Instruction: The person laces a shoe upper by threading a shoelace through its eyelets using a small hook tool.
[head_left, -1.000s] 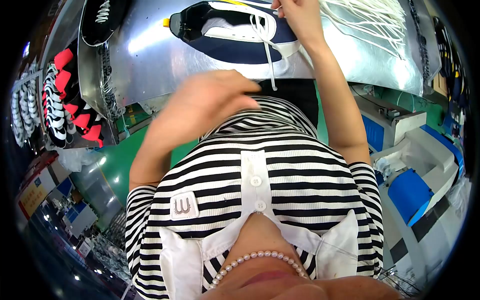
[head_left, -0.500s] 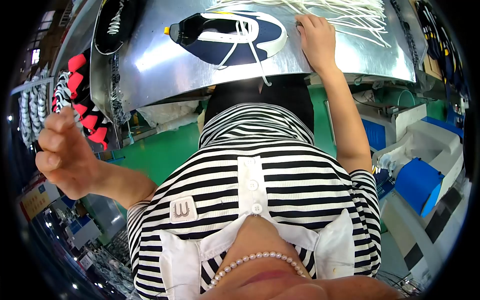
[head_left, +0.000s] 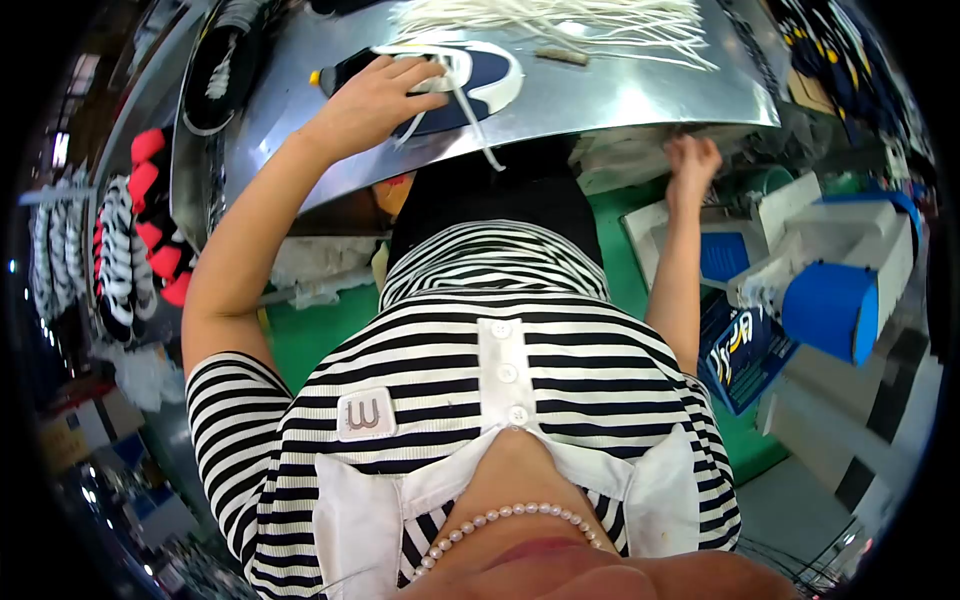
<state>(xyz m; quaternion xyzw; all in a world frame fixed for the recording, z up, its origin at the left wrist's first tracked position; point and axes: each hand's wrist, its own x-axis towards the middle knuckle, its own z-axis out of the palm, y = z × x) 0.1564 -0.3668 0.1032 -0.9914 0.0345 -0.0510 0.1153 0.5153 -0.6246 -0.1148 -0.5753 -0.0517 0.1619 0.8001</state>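
Navy-and-white laced shoe (head_left: 488,68) lies near the front edge of a broad silver metal tabletop (head_left: 625,103), bare metal open to its right. Bent-armed, the left hand (head_left: 378,100) covers its opening, fingers slightly apart; whether they grip, I cannot tell. Just past the edge, the blurred right hand (head_left: 692,165) curls, contents unclear. A rounded white chest badge (head_left: 366,413) bears one letter-like mark.

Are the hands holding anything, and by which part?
The left hand lies over the middle of the navy shoe; I can't tell whether it grips. The right hand is blurred, with nothing visible in it.
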